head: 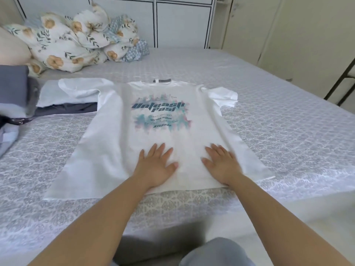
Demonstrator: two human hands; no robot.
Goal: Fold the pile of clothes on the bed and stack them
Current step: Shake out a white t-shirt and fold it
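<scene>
T-shirt point(161, 131) is pressed flat on the bed point(288, 121) beneath straight, spread fingers point(159, 150) of both hands, likely smoothed for folding.

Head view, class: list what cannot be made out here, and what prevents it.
- Small print on the white T-shirt: blurred, too small.
- Clothes pile: cut off by the left edge.
- Shirt's left sleeve: overlaps a folded white garment, outline unclear.
- Fabric under the left hand and right hand: covered.

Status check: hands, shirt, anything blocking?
Left hand and right hand flat on white T-shirt. Shirt spread print-up, unfolded. Left sleeve overlaps white garment.
</scene>
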